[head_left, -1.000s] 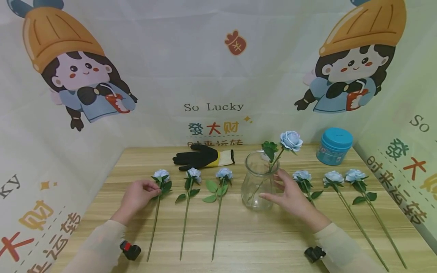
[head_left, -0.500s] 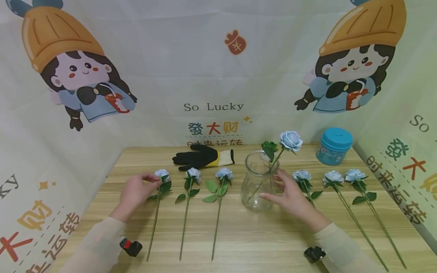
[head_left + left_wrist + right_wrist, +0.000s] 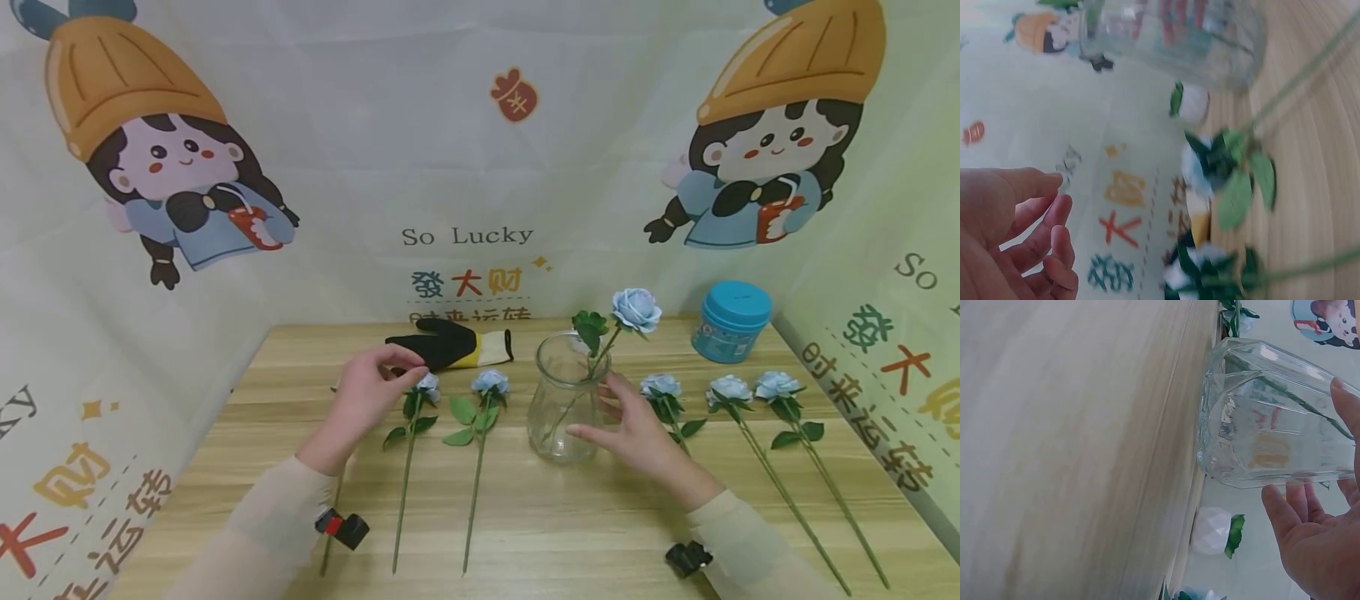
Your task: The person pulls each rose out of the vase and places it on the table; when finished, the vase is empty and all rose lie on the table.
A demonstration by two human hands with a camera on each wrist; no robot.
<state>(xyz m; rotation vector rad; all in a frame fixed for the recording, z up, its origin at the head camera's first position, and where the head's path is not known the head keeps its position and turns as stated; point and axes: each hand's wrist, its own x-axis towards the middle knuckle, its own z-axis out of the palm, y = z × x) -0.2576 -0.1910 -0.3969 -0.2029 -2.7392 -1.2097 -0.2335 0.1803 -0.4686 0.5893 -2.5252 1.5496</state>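
Observation:
My right hand holds the clear glass vase from its right side, thumb in front and fingers behind. A single pale blue rose leans to the right out of the vase. My left hand is over the left group of roses, its fingertips close to the bloom of the middle rose. In the left wrist view, the left hand has thumb and index finger close together and its other fingers loosely bent, with nothing seen between them. The left-hand rose is mostly hidden under that hand.
Another rose lies left of the vase. Three more, including the far right rose, lie right of it. A black glove and a blue-lidded tub are at the back. A small white pot stands behind the vase.
My left hand has left the left-hand rose and moved right to the middle rose of that group. My right hand stays on the vase.

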